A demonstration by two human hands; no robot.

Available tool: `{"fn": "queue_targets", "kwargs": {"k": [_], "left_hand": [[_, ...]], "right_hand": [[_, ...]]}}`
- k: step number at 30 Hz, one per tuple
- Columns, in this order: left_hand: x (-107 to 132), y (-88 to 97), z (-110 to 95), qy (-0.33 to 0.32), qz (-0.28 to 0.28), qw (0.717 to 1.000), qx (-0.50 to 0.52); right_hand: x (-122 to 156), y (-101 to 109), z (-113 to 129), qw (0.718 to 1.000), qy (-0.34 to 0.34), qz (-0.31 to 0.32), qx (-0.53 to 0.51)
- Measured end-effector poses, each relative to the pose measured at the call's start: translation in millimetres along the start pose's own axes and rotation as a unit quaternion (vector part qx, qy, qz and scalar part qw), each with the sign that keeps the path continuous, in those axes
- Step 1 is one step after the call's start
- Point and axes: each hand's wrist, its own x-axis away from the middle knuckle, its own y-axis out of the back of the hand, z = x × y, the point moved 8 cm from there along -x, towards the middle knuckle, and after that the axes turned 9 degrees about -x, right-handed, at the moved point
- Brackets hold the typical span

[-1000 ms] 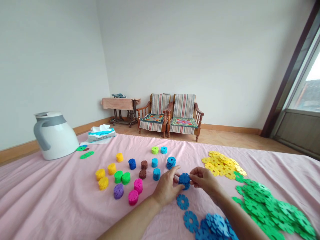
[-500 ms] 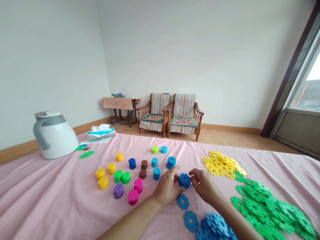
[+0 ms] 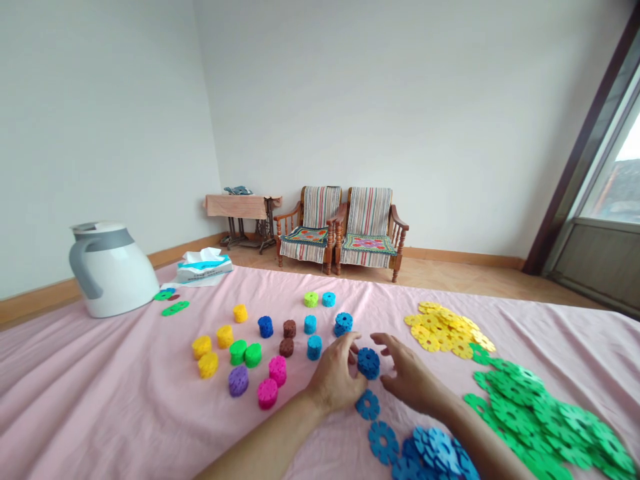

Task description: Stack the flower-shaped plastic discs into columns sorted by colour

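A short stack of dark blue, notched flower-shaped discs (image 3: 369, 363) stands on the pink cloth between my two hands. My left hand (image 3: 336, 375) curves round its left side, thumb and fingers apart; whether they touch the stack I cannot tell. To the right, my right hand (image 3: 407, 370) is open, fingers spread and a small gap away from the discs. A loose blue disc (image 3: 368, 405) lies just in front of the stack, and another blue disc (image 3: 383, 442) lies nearer to me. A taller blue stack (image 3: 343, 324) stands behind my left fingertips.
Small stacks in yellow, green, purple, pink (image 3: 267, 393), brown and light blue spread out on the left. Loose piles of yellow discs (image 3: 443, 327), green discs (image 3: 545, 413) and blue discs (image 3: 433, 453) lie right and near. A white jug (image 3: 123, 280) and tissue box (image 3: 205, 268) stand far left.
My right hand has drawn slightly away from the blue stack and its fingers have spread wider. My left hand stays beside the stack almost unmoved.
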Motion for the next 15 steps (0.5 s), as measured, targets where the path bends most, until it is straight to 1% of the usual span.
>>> {"fn": "queue_targets", "kwargs": {"k": [2,5,7,9,10,12,15], "left_hand": [[0.7,5.2,2.3,-0.001,-0.041,0.999,-0.002],[2.3,19.9,1.3,-0.011,-0.132,0.991,0.001],[3.7,29.9,-6.2,-0.033,-0.177,0.984,0.009],[6.3,39.3,-16.3,-0.048,-0.201,0.978,0.023],[8.3,43.0,-21.5,-0.049,-0.201,0.978,0.028],[15.3,45.7,-31.9,-0.050,-0.171,0.984,0.030],[36.9,35.9,-46.2,-0.083,-0.078,0.993,0.006]], "right_hand": [[1.6,-3.9,5.1,0.999,0.024,0.026,-0.002],[1.6,-7.0,10.4,0.997,0.034,0.064,0.017],[-0.3,-7.9,14.6,0.994,0.039,0.093,0.044],[-3.1,-9.4,19.8,0.988,0.045,0.126,0.078],[-4.8,-10.4,22.2,0.984,0.047,0.142,0.095],[-8.9,-12.4,27.1,0.977,0.048,0.164,0.131],[-14.8,-17.1,34.4,0.964,0.057,0.187,0.182]]}}
